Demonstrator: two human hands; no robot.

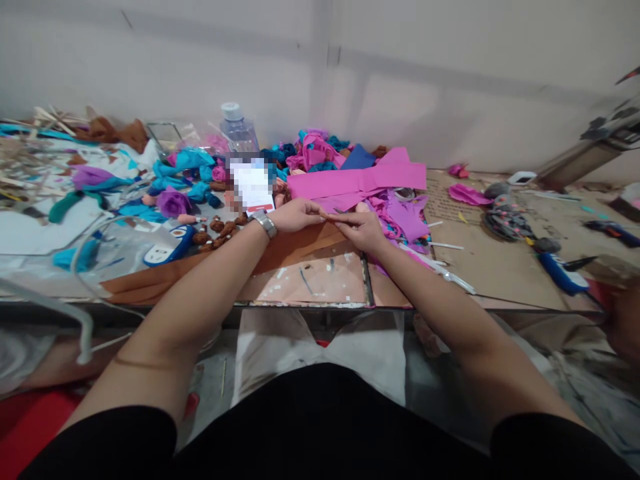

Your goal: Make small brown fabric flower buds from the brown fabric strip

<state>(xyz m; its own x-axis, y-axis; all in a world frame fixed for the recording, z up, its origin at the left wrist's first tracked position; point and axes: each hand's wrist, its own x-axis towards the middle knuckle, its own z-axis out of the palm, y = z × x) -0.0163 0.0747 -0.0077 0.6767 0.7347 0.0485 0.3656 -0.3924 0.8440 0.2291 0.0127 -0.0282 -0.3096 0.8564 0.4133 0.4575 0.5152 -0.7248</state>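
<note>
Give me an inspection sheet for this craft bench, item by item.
Surface: bench top, brown board, a bare patch at the right.
Job's things: brown paper strip lies flat under both hands and runs off to the left.
Clutter: pink paper sheets, purple paper flower, teal scraps and clear bottle behind the hands; blue tool at right.
Grippers: left hand, wearing a wristwatch, and right hand meet fingers over the strip; grip unclear.
Cables: white cable loops off the left edge, near a blue power strip.
Surroundings: white wall behind the bench.
</note>
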